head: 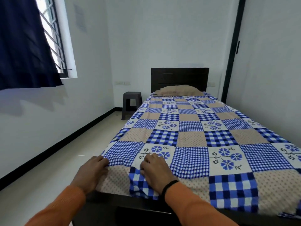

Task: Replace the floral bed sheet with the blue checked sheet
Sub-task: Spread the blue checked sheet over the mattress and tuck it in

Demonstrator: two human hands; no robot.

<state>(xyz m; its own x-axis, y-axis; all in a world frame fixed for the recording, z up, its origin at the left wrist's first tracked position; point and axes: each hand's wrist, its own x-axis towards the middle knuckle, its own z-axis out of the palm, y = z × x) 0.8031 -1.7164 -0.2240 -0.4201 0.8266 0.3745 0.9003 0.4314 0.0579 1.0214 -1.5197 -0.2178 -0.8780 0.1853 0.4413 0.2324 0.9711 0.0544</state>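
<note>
Both hands are working the near left corner of the bed. The left hand [93, 170] is curling its fingers over the sheet [203, 141] at the corner edge, gripping the cloth. Just right of it, the right hand [154, 170] is pressing on the sheet, fingers bent into a bunched fold; whether it is pinching cloth, I cannot tell. One checked sheet is lying over the mattress, its long axis running away from the hands toward the headboard [180, 77]. One pillow [177, 90] is lying at that far end, one stool [131, 103] standing left of it.
</note>
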